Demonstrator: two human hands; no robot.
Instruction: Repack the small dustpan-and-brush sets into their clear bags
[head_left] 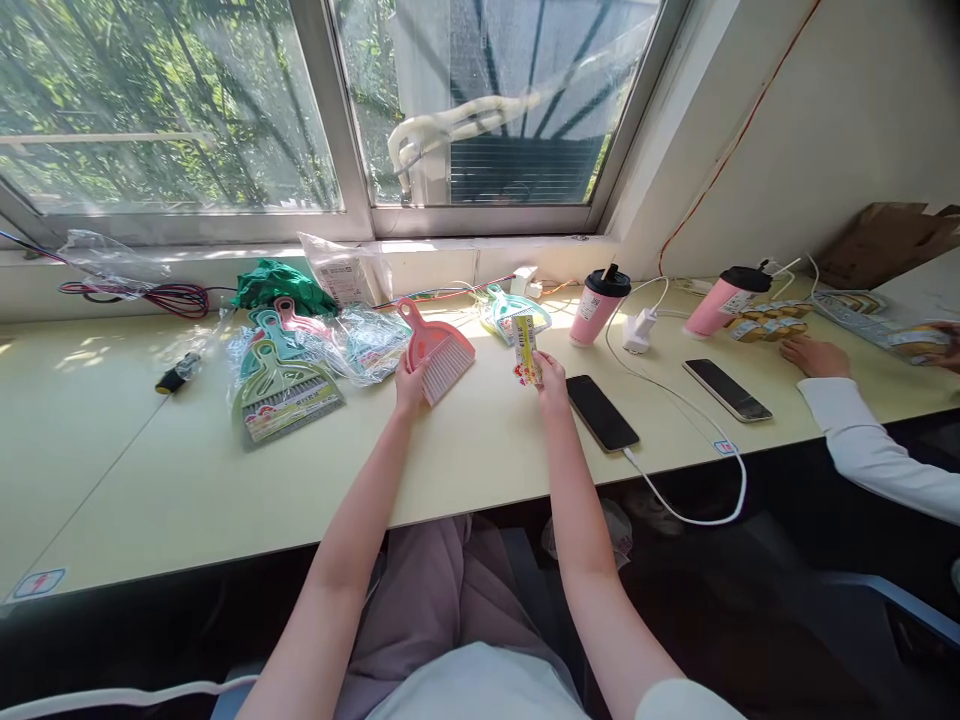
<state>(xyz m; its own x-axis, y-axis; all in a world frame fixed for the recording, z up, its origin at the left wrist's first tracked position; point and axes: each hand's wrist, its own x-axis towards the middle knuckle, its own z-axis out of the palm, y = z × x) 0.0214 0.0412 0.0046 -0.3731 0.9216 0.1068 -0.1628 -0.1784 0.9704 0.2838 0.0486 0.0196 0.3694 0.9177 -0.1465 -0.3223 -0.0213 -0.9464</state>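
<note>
My left hand [409, 388] is closed on the side of a pink dustpan and brush set [426, 338], its pale bristles facing right. In my right hand [553, 380] is a small yellow printed label card [525, 345], held upright above the table. Left of my left hand lies a green dustpan set [289, 390] in clear wrap with a similar label, with more wrapped sets in teal and pink behind it. Beyond the card, another green and white dustpan set [511, 312] rests near the window wall.
A phone [602, 412] with a white cable lies right of my right hand, beside a pink cup [598, 305]. A second phone [726, 390], another pink cup [726, 300] and a co-worker's hand [817, 357] are farther right. A black-and-yellow tool [177, 374] lies left.
</note>
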